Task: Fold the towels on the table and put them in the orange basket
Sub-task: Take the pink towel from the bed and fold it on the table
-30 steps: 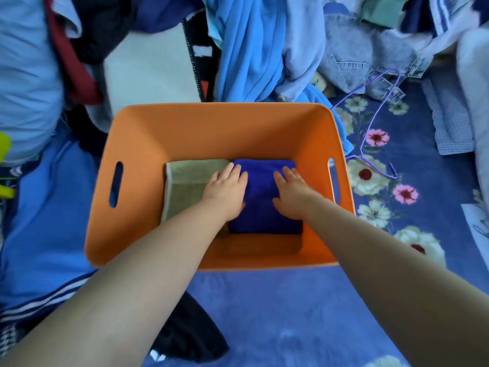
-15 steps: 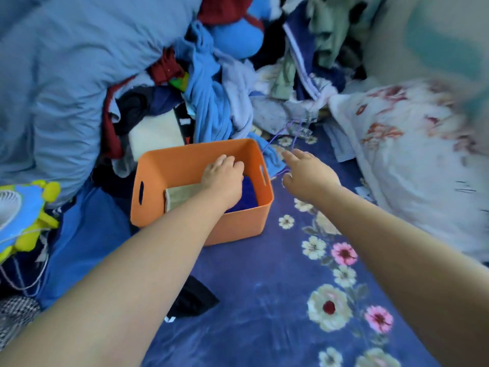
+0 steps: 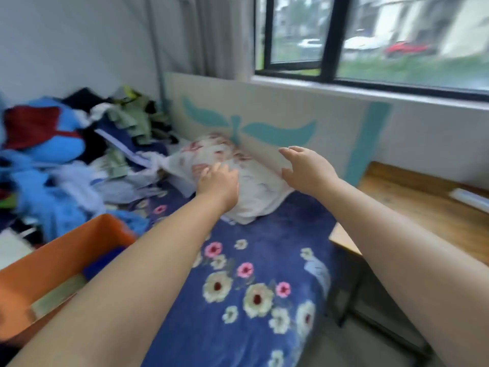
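We are lifting both hands, left hand point(image 3: 218, 181) and right hand point(image 3: 304, 168), out of the orange basket point(image 3: 53, 260), fingers point(image 3: 289, 150) apart and empty, toward the tabletop point(image 3: 423, 207) for another towel

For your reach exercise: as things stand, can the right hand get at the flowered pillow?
Probably yes. The right hand hovers open just beside the pillow, with nothing between them. The left hand is over the pillow's other side, not in the way.

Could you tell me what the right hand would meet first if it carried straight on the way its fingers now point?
Probably the floral pillow or the headboard behind it. The right hand is open with fingers aimed up-left; depth is unclear, so I cannot tell which comes first.
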Available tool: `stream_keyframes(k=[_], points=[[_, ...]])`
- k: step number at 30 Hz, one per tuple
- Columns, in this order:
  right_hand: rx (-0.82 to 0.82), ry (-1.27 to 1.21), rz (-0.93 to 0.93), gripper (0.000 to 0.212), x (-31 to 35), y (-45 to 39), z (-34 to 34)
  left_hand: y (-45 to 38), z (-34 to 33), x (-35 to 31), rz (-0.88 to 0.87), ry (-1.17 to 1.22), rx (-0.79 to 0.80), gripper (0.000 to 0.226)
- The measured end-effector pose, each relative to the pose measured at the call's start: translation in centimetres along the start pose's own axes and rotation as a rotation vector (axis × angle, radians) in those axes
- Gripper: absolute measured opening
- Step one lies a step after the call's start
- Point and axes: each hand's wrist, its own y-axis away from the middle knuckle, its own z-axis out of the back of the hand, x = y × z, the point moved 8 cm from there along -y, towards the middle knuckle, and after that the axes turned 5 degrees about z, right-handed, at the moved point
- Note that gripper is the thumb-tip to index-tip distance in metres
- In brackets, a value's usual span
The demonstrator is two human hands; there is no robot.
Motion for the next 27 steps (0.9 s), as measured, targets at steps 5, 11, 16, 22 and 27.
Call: stream_keyframes(k=[5, 11, 16, 22, 27], points=[[-0.073, 0.128, -0.231, 0.050, -13.6, 11.0, 8.9, -0.4, 4.9, -17.9, -0.247, 0.043, -0.059, 0.029], [-0.140, 0.170, -0.530, 0.048, -28.1, 26.8, 18.1, 3.8, 10.5, -40.5, -0.573, 0.080, -0.138, 0.028], [-0.162, 0.186, -0.702, 0.047, -39.8, 40.1, 23.5, 9.4, 13.3, -58.1, -0.762, 0.153, -0.155, 0.031], [-0.219, 0.175, -0.809, 0.046, -50.6, 49.0, 27.8, 12.7, 14.4, -72.1, -0.852, 0.231, -0.138, 0.031], [-0.241, 0.161, -0.882, 0.044, -59.1, 53.0, 28.5, 11.1, 13.0, -80.8, -0.887, 0.197, -0.085, 0.033]])
